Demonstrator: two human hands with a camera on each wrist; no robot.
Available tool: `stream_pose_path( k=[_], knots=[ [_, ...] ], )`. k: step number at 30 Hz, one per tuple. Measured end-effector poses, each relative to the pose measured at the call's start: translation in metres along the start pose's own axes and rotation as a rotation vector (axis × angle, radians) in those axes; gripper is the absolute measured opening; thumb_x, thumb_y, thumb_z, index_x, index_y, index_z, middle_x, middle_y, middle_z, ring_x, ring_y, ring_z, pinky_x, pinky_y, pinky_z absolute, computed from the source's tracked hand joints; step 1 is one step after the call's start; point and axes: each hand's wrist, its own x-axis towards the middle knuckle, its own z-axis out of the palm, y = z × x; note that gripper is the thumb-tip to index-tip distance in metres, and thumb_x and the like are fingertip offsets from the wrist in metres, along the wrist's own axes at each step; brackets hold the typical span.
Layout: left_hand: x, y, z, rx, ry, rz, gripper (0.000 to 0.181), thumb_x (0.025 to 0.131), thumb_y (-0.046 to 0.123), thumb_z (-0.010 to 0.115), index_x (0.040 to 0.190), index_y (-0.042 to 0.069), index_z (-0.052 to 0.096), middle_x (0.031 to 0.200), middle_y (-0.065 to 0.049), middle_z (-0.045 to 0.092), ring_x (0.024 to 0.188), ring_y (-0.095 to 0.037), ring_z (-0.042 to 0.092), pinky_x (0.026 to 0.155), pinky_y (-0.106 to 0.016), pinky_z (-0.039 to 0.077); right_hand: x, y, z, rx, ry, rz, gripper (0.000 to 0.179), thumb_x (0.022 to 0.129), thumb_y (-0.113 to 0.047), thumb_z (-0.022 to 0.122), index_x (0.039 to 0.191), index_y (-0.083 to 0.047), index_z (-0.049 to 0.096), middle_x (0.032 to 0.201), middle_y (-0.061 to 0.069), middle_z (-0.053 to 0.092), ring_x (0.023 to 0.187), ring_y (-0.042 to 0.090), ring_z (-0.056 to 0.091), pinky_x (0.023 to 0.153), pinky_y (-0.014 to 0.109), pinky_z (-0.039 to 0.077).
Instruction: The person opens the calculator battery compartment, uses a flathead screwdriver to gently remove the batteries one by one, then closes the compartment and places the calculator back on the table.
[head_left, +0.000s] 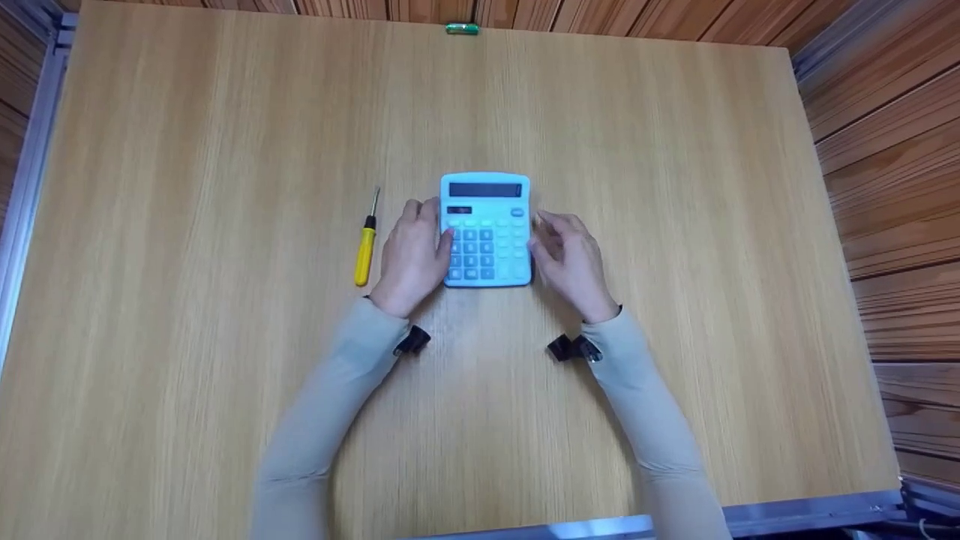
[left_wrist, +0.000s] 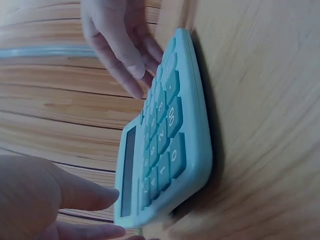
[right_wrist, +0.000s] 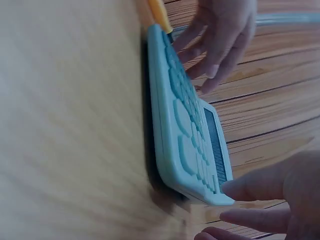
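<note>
A light-blue desk calculator (head_left: 508,259) lies face up on the table, a digit showing at the right end of its dark display (head_left: 484,190). At its left edge is my left hand (head_left: 411,259), the thumb overlapping the edge of the keys and the fingers along the side. In the left wrist view that thumb and a finger look fairly straight, with a gap between them. My right hand (head_left: 574,259) is by the right edge, thumb tip close to the casing and fingers loosely bent. The calculator's underside is hidden.
A yellow-handled screwdriver (head_left: 364,255) lies left of my left hand, its tip pointing away from me. At the table's far edge is a green battery-like cylinder (head_left: 462,28). Wood-plank walls (head_left: 892,187) and metal rails frame the wooden table (head_left: 225,187).
</note>
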Motion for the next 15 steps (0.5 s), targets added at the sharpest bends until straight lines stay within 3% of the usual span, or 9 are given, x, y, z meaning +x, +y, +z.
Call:
stream_pose_path(
  k=[6, 10, 15],
  knots=[
    [-0.0040, 0.0049, -0.0001, 0.145, 0.038, 0.062, 0.049, 0.097, 0.020, 0.055, 0.139, -0.003, 0.044, 0.134, -0.023, 0.045, 0.114, -0.032, 0.050, 0.093, -0.040, 0.049, -0.0002, -0.0034, 0.0018, -0.213, 0.011, -0.096, 0.046, 0.096, -0.019, 0.057, 0.135, 0.002, 0.050, 0.139, 0.022, 0.046, 0.130, 0.035, 0.043, 0.109, 0.045, 0.034],
    [-0.0058, 0.0065, -0.0004, 0.241, 0.016, 0.094, 0.053, 0.099, 0.025, 0.051, 0.143, -0.001, 0.040, 0.146, -0.025, 0.036, 0.130, -0.037, 0.040, 0.110, -0.045, 0.034, -0.0016, -0.0049, 0.0018, -0.281, 0.031, -0.145, 0.049, 0.097, -0.025, 0.055, 0.139, -0.001, 0.047, 0.146, 0.022, 0.040, 0.137, 0.035, 0.036, 0.112, 0.048, 0.029],
    [-0.0061, 0.0045, 0.0012, 0.342, -0.013, 0.124, 0.059, 0.100, 0.027, 0.048, 0.151, 0.008, 0.027, 0.156, -0.022, 0.021, 0.142, -0.040, 0.023, 0.118, -0.049, 0.015, -0.0017, -0.0076, 0.0010, -0.359, 0.038, -0.190, 0.057, 0.098, -0.035, 0.052, 0.145, -0.005, 0.039, 0.153, 0.021, 0.031, 0.143, 0.033, 0.026, 0.117, 0.047, 0.020]
  ],
)
